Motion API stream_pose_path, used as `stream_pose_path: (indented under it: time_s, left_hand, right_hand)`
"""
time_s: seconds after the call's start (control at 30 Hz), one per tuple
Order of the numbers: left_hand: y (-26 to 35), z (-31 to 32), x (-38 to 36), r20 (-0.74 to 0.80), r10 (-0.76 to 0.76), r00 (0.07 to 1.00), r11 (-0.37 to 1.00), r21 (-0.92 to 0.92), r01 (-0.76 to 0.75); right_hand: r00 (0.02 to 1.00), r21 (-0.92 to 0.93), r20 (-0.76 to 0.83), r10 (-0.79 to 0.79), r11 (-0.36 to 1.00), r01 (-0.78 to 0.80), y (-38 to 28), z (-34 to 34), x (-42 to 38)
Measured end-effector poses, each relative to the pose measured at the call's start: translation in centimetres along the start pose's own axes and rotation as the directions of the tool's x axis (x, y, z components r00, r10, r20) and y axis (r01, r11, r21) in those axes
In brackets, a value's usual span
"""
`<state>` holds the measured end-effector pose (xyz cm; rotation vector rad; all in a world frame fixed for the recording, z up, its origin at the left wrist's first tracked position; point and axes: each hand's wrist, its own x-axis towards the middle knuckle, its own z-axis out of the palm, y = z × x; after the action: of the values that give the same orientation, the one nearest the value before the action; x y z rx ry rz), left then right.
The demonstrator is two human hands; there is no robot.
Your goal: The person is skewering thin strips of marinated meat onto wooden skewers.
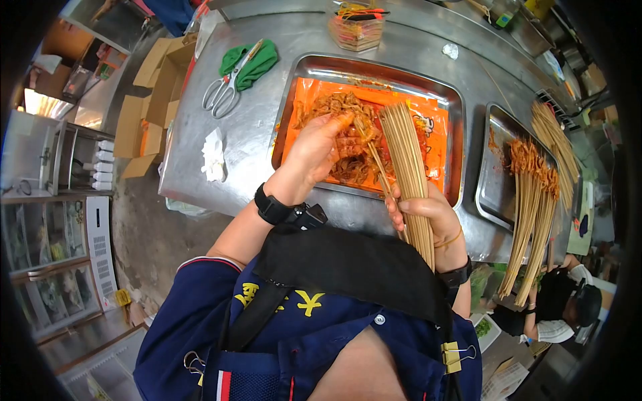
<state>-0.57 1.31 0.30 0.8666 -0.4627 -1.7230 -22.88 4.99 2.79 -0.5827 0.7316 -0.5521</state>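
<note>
My right hand (433, 212) is wrapped around a thick bundle of bamboo skewers (406, 154). Between its fingers and thumb, a thin skewer (380, 162) slants up toward my other hand. My left hand (319, 144) is closed, its fingertips pinching a reddish, sauce-coated piece of meat (363, 127) at that skewer's upper end. Beneath both hands lies a metal tray (459, 134) with an orange plastic bag (304, 93) spread in it. Piles of marinated meat (338, 103) rest on the bag; my left hand partly hides them.
Scissors (224, 90) lie on a green cloth (261, 63) at left, above a crumpled tissue (214, 155). A clear container (356, 30) stands behind the tray. At right, a second tray (495, 180) holds loaded skewers (528, 207). A co-worker (568, 301) is at lower right.
</note>
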Motion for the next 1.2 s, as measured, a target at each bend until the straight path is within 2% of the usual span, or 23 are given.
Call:
stream_pose_path:
  time_s: [0.1,0.2,0.33,0.43,0.63,0.73,0.97,1.07,1.17,1.2]
  left_hand:
    - [0.8,1.2,-0.9,-0.044,0.048,0.998,0.999,0.025,-0.047]
    - [-0.1,1.1,-0.7,0.003,0.187,0.982,0.977,0.105,-0.186]
    - [-1.5,1.4,-0.2,0.015,0.447,0.894,0.885,0.135,-0.445]
    - [-2.1,1.4,-0.1,0.039,0.538,0.842,0.803,0.278,-0.527]
    - [-2.7,1.1,0.1,0.046,0.498,0.866,0.834,0.249,-0.493]
    - [-3.6,0.7,-0.2,0.135,0.412,0.901,0.82,0.377,-0.432]
    - [-3.4,1.2,-0.6,0.176,0.259,0.95,0.874,0.376,-0.308]
    - [-3.6,0.4,0.4,-0.018,0.307,0.952,0.932,0.208,-0.297]
    - [-3.3,0.9,0.3,0.051,0.353,0.934,0.915,0.19,-0.356]
    - [-3.5,1.1,0.3,0.022,0.371,0.928,0.905,0.217,-0.367]
  right_hand:
    - [1.0,-0.008,0.007,-0.002,1.0,0.002,0.0,-0.1,0.1]
    - [1.0,-0.02,0.009,0.005,1.0,-0.005,-0.1,-0.1,0.2]
    - [1.0,-0.07,-0.012,0.023,0.997,-0.024,-0.1,0.1,0.3]
    - [0.999,-0.117,-0.03,0.021,0.993,-0.025,-0.2,0.3,0.5]
    - [0.998,-0.182,-0.063,-0.015,0.983,0.003,-0.6,0.5,1.1]
    - [0.997,-0.177,-0.071,-0.04,0.984,0.027,-0.7,0.4,1.6]
    - [0.991,-0.164,-0.115,-0.07,0.985,0.05,-0.9,0.3,1.5]
    - [0.992,-0.205,-0.111,-0.053,0.978,0.029,-0.9,0.5,1.3]
    - [0.993,-0.186,-0.106,-0.057,0.982,0.036,-0.9,0.8,1.0]
    - [0.992,-0.192,-0.107,-0.061,0.981,0.04,-0.9,0.6,1.1]
